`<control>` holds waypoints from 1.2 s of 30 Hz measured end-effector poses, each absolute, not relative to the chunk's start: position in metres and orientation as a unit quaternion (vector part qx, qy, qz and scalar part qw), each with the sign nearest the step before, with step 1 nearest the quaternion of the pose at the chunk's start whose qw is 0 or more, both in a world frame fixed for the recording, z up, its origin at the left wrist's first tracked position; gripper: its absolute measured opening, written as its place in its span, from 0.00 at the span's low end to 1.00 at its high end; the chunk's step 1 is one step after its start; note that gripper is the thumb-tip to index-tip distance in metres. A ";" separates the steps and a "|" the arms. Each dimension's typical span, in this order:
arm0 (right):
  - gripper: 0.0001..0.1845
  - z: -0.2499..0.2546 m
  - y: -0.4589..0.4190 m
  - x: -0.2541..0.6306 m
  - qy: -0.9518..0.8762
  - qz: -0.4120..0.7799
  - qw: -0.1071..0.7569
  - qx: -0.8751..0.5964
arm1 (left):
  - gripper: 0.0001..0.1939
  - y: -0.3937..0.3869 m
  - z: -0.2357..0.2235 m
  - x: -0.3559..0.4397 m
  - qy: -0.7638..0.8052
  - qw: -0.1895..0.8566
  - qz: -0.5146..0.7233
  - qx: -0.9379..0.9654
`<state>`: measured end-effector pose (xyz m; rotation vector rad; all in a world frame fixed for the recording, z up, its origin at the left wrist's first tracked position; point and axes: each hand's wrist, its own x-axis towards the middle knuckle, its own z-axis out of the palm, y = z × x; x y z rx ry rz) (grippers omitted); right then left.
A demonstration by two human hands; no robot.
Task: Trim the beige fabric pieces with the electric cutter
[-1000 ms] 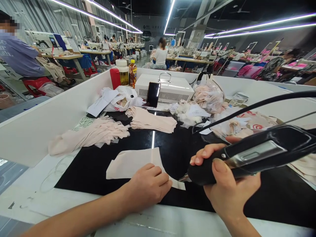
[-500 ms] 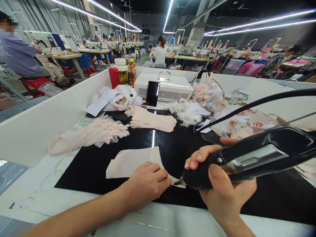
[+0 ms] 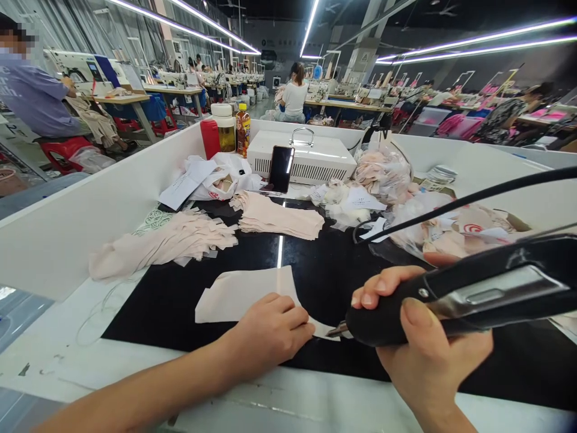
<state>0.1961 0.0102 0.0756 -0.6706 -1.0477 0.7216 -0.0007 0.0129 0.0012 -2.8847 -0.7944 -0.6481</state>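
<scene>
A pale pink fabric piece (image 3: 246,294) lies flat on the black work surface (image 3: 166,300), its narrow end reaching to the right. My left hand (image 3: 277,325) has its fingers curled and pressed together on the lower right part of the piece, covering some of it. In my right hand (image 3: 428,343) is a black corded handheld tool (image 3: 460,288) with a silver switch plate. Its narrow metal tip points left and appears to touch the fabric's narrow end, just right of my left fingers.
Beyond lie a neat fabric stack (image 3: 282,218) and a looser fabric pile (image 3: 166,240). A phone (image 3: 280,168) leans against a white vented box (image 3: 302,156). Plastic bags with fabric (image 3: 383,168) sit at the right. The tool's black cable (image 3: 469,201) arcs over the surface. White side walls (image 3: 90,216) enclose the table.
My right hand has moved the tool a little to the right, its tip shifting toward the end of the fabric's narrow part. My left hand and the fabric stay nearly still.
</scene>
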 end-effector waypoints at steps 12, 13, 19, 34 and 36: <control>0.22 0.069 0.009 0.200 -0.501 0.326 0.736 -0.317 | 0.11 0.014 0.000 -0.002 -0.259 0.044 -0.213 -0.941; 0.22 0.069 0.009 0.200 -0.503 0.325 0.734 -0.320 | 0.11 0.014 -0.001 -0.002 -0.261 0.041 -0.210 -0.941; 0.22 0.066 0.017 0.203 -0.518 0.301 0.729 -0.331 | 0.08 0.020 0.003 -0.007 -0.275 -0.010 -0.263 -0.925; 0.17 0.069 0.090 0.213 -0.485 0.258 0.757 -0.353 | 0.12 0.014 0.038 -0.048 -0.428 -0.198 -0.132 -0.872; 0.17 0.070 0.089 0.209 -0.485 0.270 0.757 -0.344 | 0.11 0.018 0.050 -0.040 -0.444 -0.251 -0.111 -0.853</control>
